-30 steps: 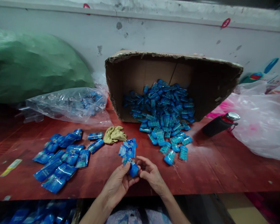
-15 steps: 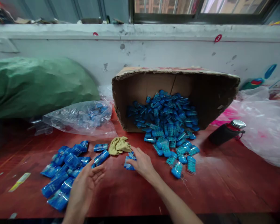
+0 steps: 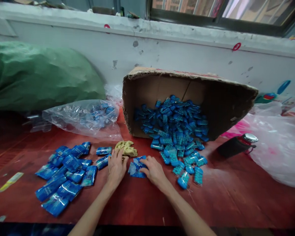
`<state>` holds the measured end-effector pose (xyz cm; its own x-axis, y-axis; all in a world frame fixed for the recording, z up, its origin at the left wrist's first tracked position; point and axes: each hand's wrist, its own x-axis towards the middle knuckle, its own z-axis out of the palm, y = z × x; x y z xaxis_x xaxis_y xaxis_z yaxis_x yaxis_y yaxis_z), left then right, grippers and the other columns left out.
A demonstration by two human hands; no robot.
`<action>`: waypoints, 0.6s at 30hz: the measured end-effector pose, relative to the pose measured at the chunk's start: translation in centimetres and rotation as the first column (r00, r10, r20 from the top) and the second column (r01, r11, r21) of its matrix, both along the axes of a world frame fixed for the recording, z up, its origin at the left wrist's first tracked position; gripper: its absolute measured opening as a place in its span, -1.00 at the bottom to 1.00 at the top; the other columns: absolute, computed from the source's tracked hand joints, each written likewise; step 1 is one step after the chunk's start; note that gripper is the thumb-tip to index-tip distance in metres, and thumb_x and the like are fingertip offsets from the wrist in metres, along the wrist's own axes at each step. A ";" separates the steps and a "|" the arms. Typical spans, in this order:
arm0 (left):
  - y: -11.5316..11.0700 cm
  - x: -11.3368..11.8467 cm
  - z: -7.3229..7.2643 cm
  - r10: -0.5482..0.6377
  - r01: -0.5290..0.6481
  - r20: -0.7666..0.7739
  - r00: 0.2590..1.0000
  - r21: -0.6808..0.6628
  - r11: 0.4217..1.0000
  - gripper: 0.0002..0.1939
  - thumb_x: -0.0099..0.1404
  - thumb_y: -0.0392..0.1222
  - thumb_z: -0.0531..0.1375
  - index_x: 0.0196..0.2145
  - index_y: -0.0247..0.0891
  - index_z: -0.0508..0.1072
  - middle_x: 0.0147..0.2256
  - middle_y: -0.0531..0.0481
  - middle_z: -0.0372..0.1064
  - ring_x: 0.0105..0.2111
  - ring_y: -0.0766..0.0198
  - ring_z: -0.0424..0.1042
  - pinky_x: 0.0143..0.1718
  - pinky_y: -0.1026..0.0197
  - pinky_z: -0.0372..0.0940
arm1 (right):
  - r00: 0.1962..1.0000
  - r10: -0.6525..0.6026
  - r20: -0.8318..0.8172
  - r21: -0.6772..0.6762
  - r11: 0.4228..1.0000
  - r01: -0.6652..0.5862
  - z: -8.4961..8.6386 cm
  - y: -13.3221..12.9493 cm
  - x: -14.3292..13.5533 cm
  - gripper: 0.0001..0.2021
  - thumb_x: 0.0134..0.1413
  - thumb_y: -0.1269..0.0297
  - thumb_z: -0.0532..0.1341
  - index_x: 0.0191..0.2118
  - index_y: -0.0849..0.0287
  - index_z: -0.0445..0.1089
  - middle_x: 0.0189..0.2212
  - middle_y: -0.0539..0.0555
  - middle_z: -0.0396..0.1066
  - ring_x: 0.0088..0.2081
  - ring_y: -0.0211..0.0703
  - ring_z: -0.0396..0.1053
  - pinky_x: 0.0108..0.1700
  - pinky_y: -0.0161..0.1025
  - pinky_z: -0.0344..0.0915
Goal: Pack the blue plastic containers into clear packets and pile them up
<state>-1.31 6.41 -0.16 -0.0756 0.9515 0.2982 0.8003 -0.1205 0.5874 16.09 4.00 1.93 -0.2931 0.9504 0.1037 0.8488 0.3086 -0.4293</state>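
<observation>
My left hand (image 3: 117,167) is open, its fingers stretched out at the near edge of a crumpled yellow-green cloth (image 3: 127,148). My right hand (image 3: 154,171) rests over a small stack of flat blue printed wrappers (image 3: 137,167), with thumb and forefinger apart on its right edge. Left of my hands lies a pile of filled, shiny blue packets (image 3: 71,162), and two more packets (image 3: 104,150) sit between that pile and the cloth. Small clear-and-blue containers of beads (image 3: 173,154) spill toward my right hand from a cardboard box (image 3: 232,111) on its side.
A clear plastic bag (image 3: 64,114) with blue items lies behind the pile, beside a big green sack (image 3: 39,75). A dark bottle (image 3: 232,146) leans at the right before a white plastic bag (image 3: 280,141). A yellow strip (image 3: 11,182) lies on the red table (image 3: 147,203).
My left hand has moved right, from the packet pile to the cloth. A packet now shows at the pile's right edge. My right hand stays at the wrappers. The camera view has tilted.
</observation>
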 end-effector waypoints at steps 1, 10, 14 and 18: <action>-0.8 0.1 0.1 0.001 -0.002 0.063 0.998 0.016 1.000 -0.60 0.16 -0.14 0.03 -0.05 -0.29 0.28 0.01 -0.29 0.22 0.09 -0.05 0.06 0.05 -0.11 -0.09 | 1.000 -0.015 0.014 0.015 1.000 0.015 -0.5 -0.9 0.4 -0.78 0.03 0.22 0.15 -0.15 0.01 0.36 -0.31 0.05 0.34 -0.26 -0.12 0.25 -0.26 -0.27 0.11; -8.1 2.6 1.8 0.270 -0.040 0.670 0.692 -0.338 0.940 -0.56 -0.08 -0.09 0.26 -0.20 -0.23 0.35 -0.36 -0.07 0.38 -0.43 0.19 0.37 -0.39 0.19 0.26 | 0.990 -0.128 -0.063 0.088 0.987 0.134 -2.5 -3.2 0.2 -0.83 0.12 0.30 0.08 -0.29 0.04 0.43 -0.39 0.06 0.33 -0.30 -0.15 0.20 -0.27 -0.25 0.05; -8.1 4.2 1.8 0.404 0.034 0.765 0.501 -0.484 0.874 -0.47 -0.17 -0.12 0.29 -0.21 -0.31 0.27 -0.54 0.10 0.29 -0.71 0.40 0.21 -0.77 0.36 0.02 | 0.985 -0.138 -0.104 0.098 0.984 0.148 -1.7 -3.5 0.7 -0.81 0.13 0.32 0.06 -0.31 0.07 0.43 -0.41 0.06 0.33 -0.31 -0.15 0.20 -0.27 -0.24 0.06; -7.7 4.7 2.1 0.418 0.129 0.821 0.389 -0.498 0.858 -0.50 -0.16 -0.12 0.30 -0.24 -0.31 0.29 -0.57 0.12 0.29 -0.71 0.44 0.22 -0.77 0.39 0.03 | 0.970 -0.104 -0.222 0.116 0.984 0.132 -0.4 -4.4 0.6 -0.79 0.13 0.30 0.05 -0.27 0.07 0.44 -0.42 0.08 0.32 -0.33 -0.15 0.18 -0.27 -0.23 0.09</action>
<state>3.41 -1.27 1.90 -0.1786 0.8738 -0.4524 -0.2395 0.4073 0.8813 16.66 -0.41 1.55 -0.1370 0.9514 0.2759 0.7753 0.2763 -0.5680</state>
